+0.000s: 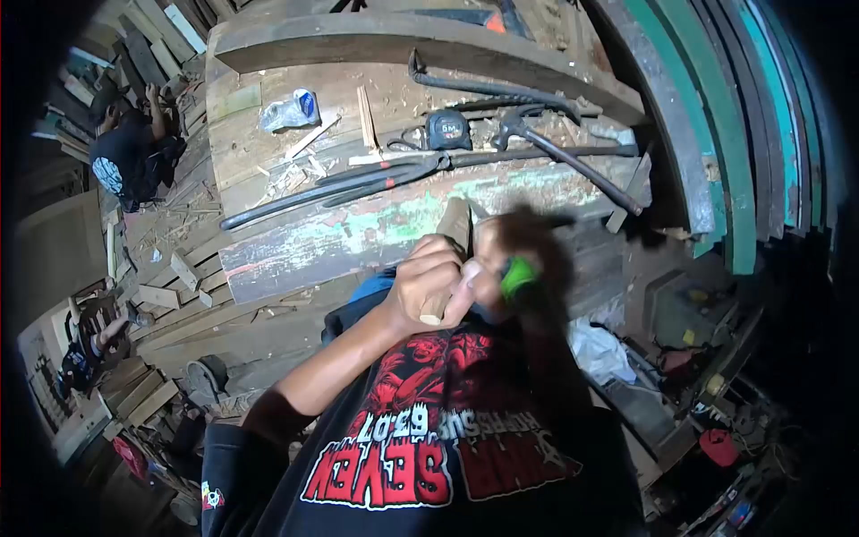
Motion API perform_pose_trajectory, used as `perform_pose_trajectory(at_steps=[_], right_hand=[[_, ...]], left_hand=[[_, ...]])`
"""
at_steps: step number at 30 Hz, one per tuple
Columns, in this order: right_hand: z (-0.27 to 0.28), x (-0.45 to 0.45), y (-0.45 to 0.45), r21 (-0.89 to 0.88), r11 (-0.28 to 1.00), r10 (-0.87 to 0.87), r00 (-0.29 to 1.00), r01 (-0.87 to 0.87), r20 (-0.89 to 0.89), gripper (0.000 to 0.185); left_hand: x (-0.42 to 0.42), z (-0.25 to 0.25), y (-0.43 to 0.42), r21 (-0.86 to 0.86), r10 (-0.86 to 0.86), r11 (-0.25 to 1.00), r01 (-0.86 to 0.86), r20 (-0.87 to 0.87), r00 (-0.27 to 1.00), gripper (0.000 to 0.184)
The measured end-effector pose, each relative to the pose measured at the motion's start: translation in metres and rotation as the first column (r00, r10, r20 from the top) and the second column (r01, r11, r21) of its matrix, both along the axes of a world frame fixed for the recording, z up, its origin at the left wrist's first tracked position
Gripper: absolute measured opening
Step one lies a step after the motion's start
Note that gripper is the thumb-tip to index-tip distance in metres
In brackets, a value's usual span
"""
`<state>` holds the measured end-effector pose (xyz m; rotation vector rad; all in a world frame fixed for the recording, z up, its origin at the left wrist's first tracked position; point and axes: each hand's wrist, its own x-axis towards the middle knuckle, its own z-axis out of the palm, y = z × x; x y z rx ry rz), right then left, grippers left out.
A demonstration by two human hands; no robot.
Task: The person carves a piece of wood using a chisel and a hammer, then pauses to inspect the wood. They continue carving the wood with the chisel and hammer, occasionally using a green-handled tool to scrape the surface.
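Observation:
Close to my chest, my left hand [429, 282] is wrapped round a narrow wooden piece [456, 219], whose pale cut end shows below the fingers. Its upper part reaches over the edge of the paint-worn plank [322, 237]. My right hand [490, 268] is pressed up against the left one, with its fingers bent. Something bright green [517, 276] shows at the right hand, blurred by motion. What the right fingers hold is hidden. A thin blade-like shape stands between the hands, too small to name.
On the bench [237, 161] lie a tape measure [447, 131], a hammer [573, 166], long pincers [331, 190], a pry bar [492, 88] and a crumpled plastic cup [291, 111]. Green boards [729, 134] stand at the right. A person [134, 148] sits at the left.

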<state>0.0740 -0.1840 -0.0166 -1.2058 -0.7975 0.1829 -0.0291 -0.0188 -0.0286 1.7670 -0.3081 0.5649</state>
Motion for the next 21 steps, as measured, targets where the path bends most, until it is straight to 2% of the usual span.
perform_pose_trajectory(at_steps=[1,3,4,7,8,9,11,14,16,18,20,21], right_hand=[[-0.007,0.003,0.001,-0.030,1.000,0.002,0.993,0.002,0.122,0.024],[0.016,0.006,-0.009,0.163,0.983,-0.053,0.984,0.081,-0.169,0.016],[0.040,0.013,-0.015,0.213,0.974,-0.039,0.983,0.078,-0.181,0.015],[0.152,0.036,-0.031,0.220,0.975,0.018,0.999,-0.025,0.030,0.019],[0.171,0.030,-0.030,0.260,0.964,-0.057,0.998,0.050,0.017,0.020],[0.183,0.031,-0.038,0.236,0.971,0.019,0.999,-0.024,0.026,0.021],[0.175,0.025,-0.037,0.227,0.973,0.034,0.999,-0.032,-0.004,0.020],[0.094,0.007,-0.008,0.223,0.974,-0.015,0.987,0.051,-0.159,0.019],[0.071,0.001,0.006,0.216,0.975,0.005,0.974,0.045,-0.226,0.019],[0.086,0.001,0.011,0.303,0.953,0.065,0.958,0.023,-0.278,0.019],[0.114,0.003,-0.007,0.354,0.931,-0.005,0.971,0.091,-0.238,0.019],[0.128,0.002,-0.025,0.289,0.935,-0.160,0.972,0.205,-0.170,0.018]], left_hand=[[-0.001,0.000,0.000,0.027,0.010,1.000,-0.010,-0.023,1.000,0.025],[0.000,0.001,-0.006,-0.036,0.029,0.999,-0.030,-0.013,0.999,0.025],[0.005,0.000,-0.004,-0.038,0.036,0.999,-0.036,0.004,0.999,0.025],[-0.003,-0.001,-0.006,-0.052,0.040,0.998,-0.041,-0.011,0.999,0.025],[-0.002,-0.001,-0.005,-0.042,0.033,0.999,-0.034,-0.011,0.999,0.025],[-0.002,0.000,-0.005,-0.033,0.025,0.999,-0.025,-0.011,1.000,0.025],[-0.002,-0.001,-0.007,-0.018,0.029,0.999,-0.029,-0.014,0.999,0.026],[-0.002,-0.001,-0.010,-0.018,0.036,0.999,-0.036,-0.027,0.999,0.027],[0.001,0.001,-0.012,-0.007,0.038,0.999,-0.039,-0.047,0.998,0.027],[-0.003,0.003,-0.010,0.003,0.033,0.999,-0.033,-0.059,0.998,0.027],[0.000,0.000,-0.010,-0.003,0.034,0.999,-0.035,-0.045,0.998,0.027],[0.000,-0.002,-0.011,-0.003,0.031,1.000,-0.031,-0.045,0.998,0.026]])
